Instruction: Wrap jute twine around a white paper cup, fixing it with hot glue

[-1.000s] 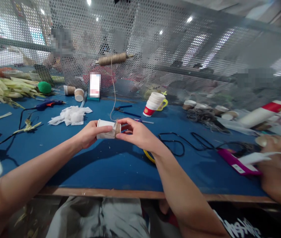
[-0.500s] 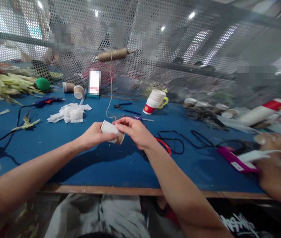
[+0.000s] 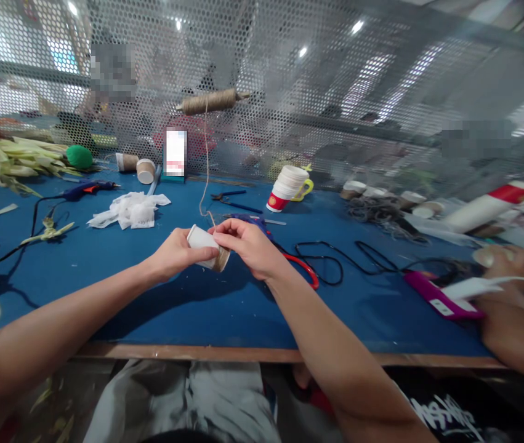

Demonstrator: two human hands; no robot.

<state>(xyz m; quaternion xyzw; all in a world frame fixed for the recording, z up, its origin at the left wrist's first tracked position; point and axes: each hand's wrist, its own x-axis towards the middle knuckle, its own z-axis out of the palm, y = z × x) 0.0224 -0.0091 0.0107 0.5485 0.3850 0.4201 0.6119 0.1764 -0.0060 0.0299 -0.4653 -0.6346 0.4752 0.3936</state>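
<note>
A white paper cup (image 3: 202,240), tilted on its side above the blue table, has brown twine wound around its narrower end. My left hand (image 3: 177,253) is closed on the cup near its rim, thumb along the side. With bent fingers my right hand (image 3: 243,242) pinches the twine (image 3: 211,218) against the cup's wound part. From there the strand runs slackly up to a spool of twine (image 3: 209,102) on a rod at the mesh screen. Behind my right hand lies a blue glue gun (image 3: 255,220), partly hidden.
Pliers (image 3: 236,202), crumpled white cloth (image 3: 128,210) and stacked paper cups (image 3: 287,187) stand or lie farther back. Another glue gun (image 3: 87,189) is at left. A black cable and a purple power strip (image 3: 439,296) lie at right, beside another person's hand (image 3: 518,267).
Both hands and the cup stay almost in place, with a very slight shift left. The twine's slack bend near the cup has changed shape a little.
</note>
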